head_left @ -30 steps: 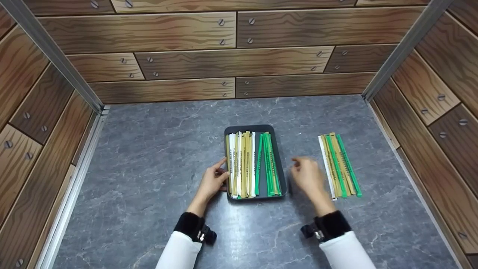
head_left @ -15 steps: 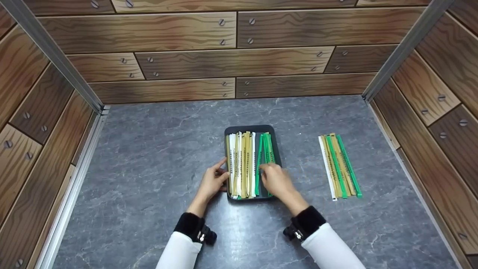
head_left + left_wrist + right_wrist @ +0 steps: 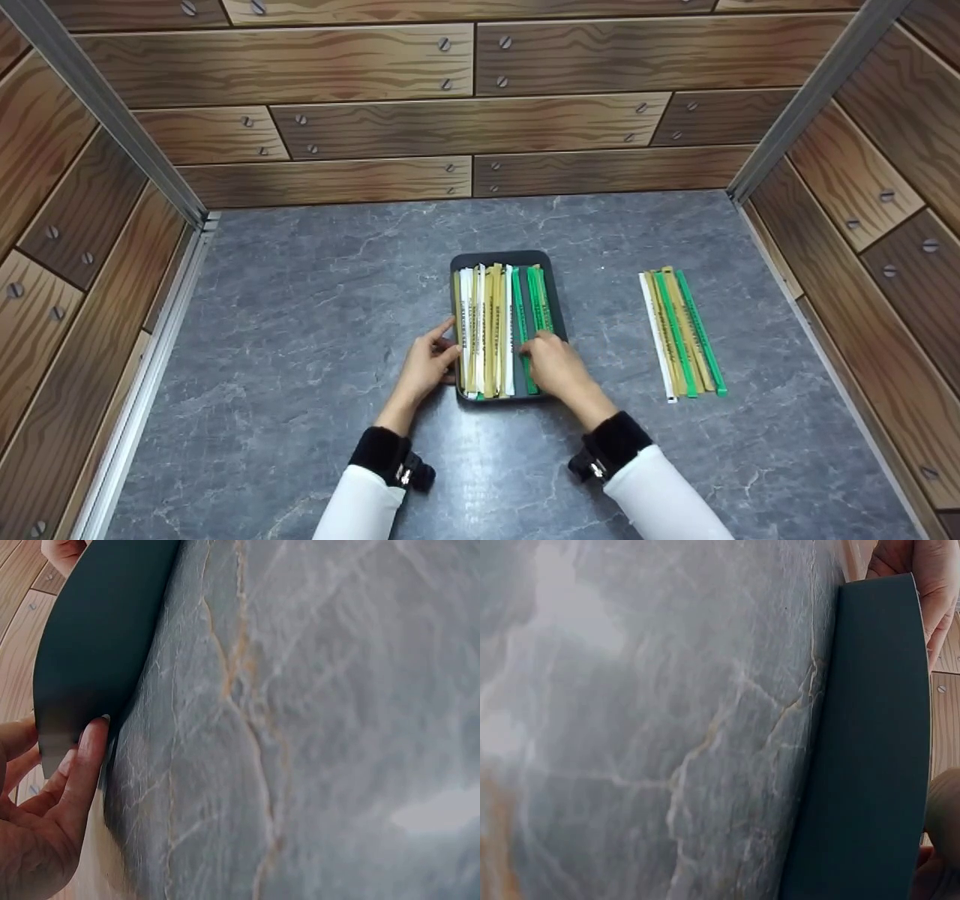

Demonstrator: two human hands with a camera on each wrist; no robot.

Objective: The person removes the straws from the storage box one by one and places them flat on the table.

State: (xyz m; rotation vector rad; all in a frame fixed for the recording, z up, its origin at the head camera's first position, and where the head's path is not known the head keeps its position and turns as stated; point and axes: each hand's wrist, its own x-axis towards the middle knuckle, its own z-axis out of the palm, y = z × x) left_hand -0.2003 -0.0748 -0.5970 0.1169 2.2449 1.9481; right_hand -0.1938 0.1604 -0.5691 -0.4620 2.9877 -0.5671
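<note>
A dark tray (image 3: 543, 259) holds a row of long, thin sleeves that look like wrapped straws, in white, tan and green. My left hand (image 3: 427, 367) grips the tray's left side, its thumb at the rim; in the left wrist view the fingers (image 3: 88, 757) lie against the outer wall. Over the tray's right part, my right hand (image 3: 559, 366) has curled fingers and pinches a green wrapped straw (image 3: 523, 315); the fingertips are partly hidden. Further green wrapped straws (image 3: 536, 296) run under that hand. The right wrist view mostly shows the tray's wall (image 3: 862, 742).
To the right of the tray, a loose group of white, tan and green wrapped straws (image 3: 679, 334) lies on the grey marbled table (image 3: 315, 300). Wood-patterned walls (image 3: 472, 124) close off the back and both sides.
My right hand has come left from beside the tray to over its right part. The green wrapped straw there has turned, its far end going left and its near end right. The left hand stays put.
</note>
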